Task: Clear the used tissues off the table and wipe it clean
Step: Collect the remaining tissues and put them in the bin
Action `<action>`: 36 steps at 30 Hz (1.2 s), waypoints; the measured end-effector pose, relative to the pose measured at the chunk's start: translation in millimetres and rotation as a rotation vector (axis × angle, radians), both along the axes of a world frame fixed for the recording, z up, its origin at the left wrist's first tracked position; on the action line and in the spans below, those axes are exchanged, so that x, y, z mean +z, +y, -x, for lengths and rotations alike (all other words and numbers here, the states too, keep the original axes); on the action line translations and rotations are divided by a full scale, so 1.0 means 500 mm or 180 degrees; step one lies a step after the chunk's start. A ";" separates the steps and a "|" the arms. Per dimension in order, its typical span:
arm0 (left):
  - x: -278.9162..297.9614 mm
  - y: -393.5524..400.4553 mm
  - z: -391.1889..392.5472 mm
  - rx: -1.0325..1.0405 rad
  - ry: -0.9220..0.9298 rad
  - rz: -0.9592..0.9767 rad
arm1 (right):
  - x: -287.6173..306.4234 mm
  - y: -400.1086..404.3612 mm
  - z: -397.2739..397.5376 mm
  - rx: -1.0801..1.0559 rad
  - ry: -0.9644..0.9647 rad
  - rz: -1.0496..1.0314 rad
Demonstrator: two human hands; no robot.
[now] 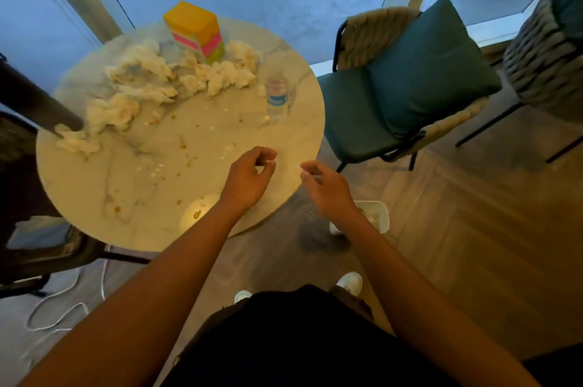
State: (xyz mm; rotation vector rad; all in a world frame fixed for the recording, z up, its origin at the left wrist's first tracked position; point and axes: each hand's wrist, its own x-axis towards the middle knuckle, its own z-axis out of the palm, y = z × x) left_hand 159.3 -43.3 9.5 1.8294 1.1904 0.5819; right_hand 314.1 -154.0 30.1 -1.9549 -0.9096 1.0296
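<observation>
The round white table (151, 197) has a marble-look top, smooth and glossy, veined grey, catching a bright glare spot near its front edge. The crumpled white used tissues (142, 86) are soft, matt paper, wrinkled and stained. The clear plastic water bottle (277, 95) is shiny with a blue label. The yellow, pink and green tissue box (197, 31) looks like smooth cardboard. The teal chair (410, 86) has matt fabric cushions, a woven rope back and thin dark metal legs. The floor (473, 228) is wood-look planks, lightly satin
</observation>
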 end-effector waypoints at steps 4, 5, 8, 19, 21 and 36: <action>0.014 0.034 0.122 0.0111 -0.0028 -0.0070 | 0.014 0.059 0.102 0.0036 -0.0179 -0.0257; 0.015 0.042 0.151 0.0163 -0.0047 -0.0057 | 0.016 0.073 0.125 0.0063 -0.0197 -0.0300; 0.017 0.065 0.228 0.0332 -0.0075 -0.0012 | 0.024 0.114 0.185 0.0221 -0.0251 -0.0311; -0.006 0.180 0.340 0.0847 0.0052 0.0120 | 0.003 0.301 0.246 0.0789 -0.0337 -0.0411; -0.008 0.205 0.359 0.0937 0.0149 0.0149 | -0.010 0.345 0.254 0.0825 -0.0261 -0.0377; -0.018 0.386 0.577 0.1534 0.0858 0.0140 | -0.061 0.561 0.404 0.1525 0.0122 -0.0216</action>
